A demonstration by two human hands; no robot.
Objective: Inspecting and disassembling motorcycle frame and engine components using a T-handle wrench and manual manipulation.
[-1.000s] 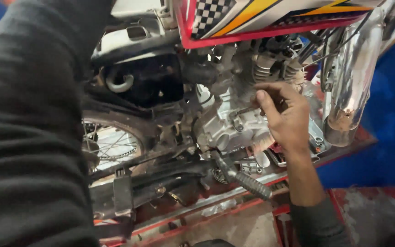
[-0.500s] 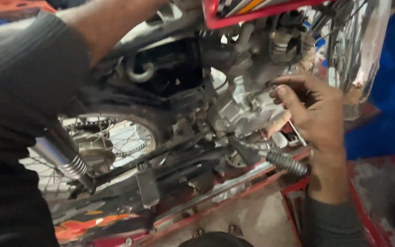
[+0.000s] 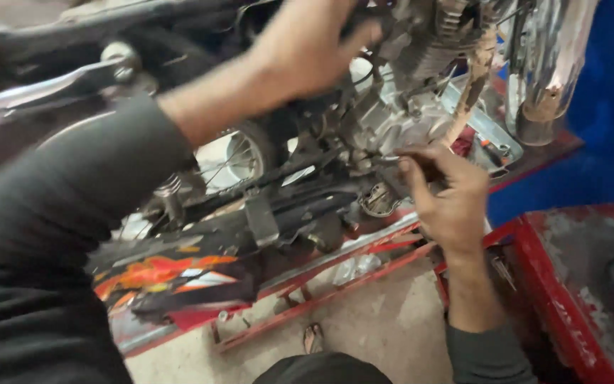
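Right hand (image 3: 453,203) – fingers pinched on a small dark part, too blurred to name, at the engine casing (image 3: 385,128) near the red stand's (image 3: 364,274) right end. Left hand (image 3: 307,46) – clamped on the frame above. Engine still mounted; work looks mid-course.

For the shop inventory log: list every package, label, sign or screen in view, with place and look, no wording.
No packages, signs or screens show.
Decal panel: on a dark motorcycle body part at lower left, under the left forearm; orange, red and white streaks on black.
Both hands, left hand and right hand, are at the grey engine, which bears no visible label.
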